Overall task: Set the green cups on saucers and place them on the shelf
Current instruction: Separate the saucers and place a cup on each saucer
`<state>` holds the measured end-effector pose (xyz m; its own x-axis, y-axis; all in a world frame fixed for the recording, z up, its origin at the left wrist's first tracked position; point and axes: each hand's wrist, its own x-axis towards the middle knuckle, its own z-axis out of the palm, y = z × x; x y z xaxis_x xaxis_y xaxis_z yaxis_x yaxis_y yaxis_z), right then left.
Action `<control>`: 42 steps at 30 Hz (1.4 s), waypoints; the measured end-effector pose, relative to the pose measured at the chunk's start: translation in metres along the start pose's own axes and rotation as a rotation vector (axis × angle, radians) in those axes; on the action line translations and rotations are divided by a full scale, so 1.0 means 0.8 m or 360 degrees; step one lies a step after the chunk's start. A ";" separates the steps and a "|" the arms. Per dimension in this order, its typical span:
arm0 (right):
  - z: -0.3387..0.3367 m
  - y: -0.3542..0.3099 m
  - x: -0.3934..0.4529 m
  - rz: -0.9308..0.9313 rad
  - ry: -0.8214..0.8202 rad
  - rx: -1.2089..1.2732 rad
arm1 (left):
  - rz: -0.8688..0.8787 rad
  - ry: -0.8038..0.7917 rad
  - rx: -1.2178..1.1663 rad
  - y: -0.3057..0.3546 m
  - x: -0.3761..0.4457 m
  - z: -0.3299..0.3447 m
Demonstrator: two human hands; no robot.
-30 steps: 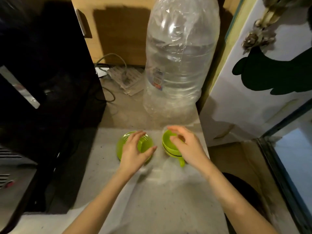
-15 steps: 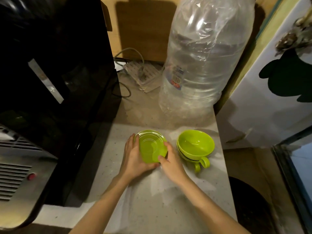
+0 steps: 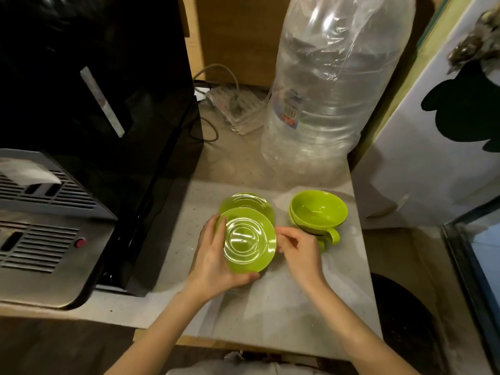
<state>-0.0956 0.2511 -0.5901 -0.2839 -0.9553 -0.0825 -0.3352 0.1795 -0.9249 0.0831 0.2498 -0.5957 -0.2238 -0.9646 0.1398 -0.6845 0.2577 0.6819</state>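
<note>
My left hand [image 3: 213, 259] holds a green saucer [image 3: 247, 240] from below and the left, lifted a little above the counter. Behind it a second green saucer [image 3: 247, 201] lies flat on the grey counter [image 3: 284, 307]. To the right stand stacked green cups [image 3: 319, 212], nested one in another, handles toward me. My right hand [image 3: 300, 250] hovers between the lifted saucer and the cups, fingers loosely curled near the saucer's right rim, holding nothing that I can see.
A large clear water bottle [image 3: 332, 90] stands behind the cups. A black appliance [image 3: 94, 104] with a silver grille fills the left. A power strip [image 3: 238, 109] with cables lies at the back. A white cabinet side [image 3: 433, 144] closes the right.
My left hand has lifted the top saucer off the stack and drawn it toward me, uncovering a second saucer. My right hand has come off the saucer's rim.
</note>
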 end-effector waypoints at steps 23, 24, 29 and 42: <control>0.011 0.030 -0.040 0.0157 -0.0160 -0.0324 | -0.0022 -0.0290 0.0261 -0.029 -0.055 0.013; 0.011 0.029 -0.038 0.0154 -0.0155 -0.0321 | -0.0033 -0.0284 0.0263 -0.030 -0.052 0.014; 0.011 0.029 -0.029 0.0121 -0.0167 -0.0330 | -0.0041 -0.0297 0.0308 -0.032 -0.044 0.016; -0.061 -0.045 -0.013 -0.0372 0.0036 -0.0231 | -0.0176 -0.0163 -0.0604 0.066 0.041 0.021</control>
<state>-0.1242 0.2659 -0.5379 -0.2030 -0.9696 0.1369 -0.5190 -0.0120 -0.8547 0.0282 0.2329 -0.5672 -0.2443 -0.9697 -0.0085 -0.4081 0.0949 0.9080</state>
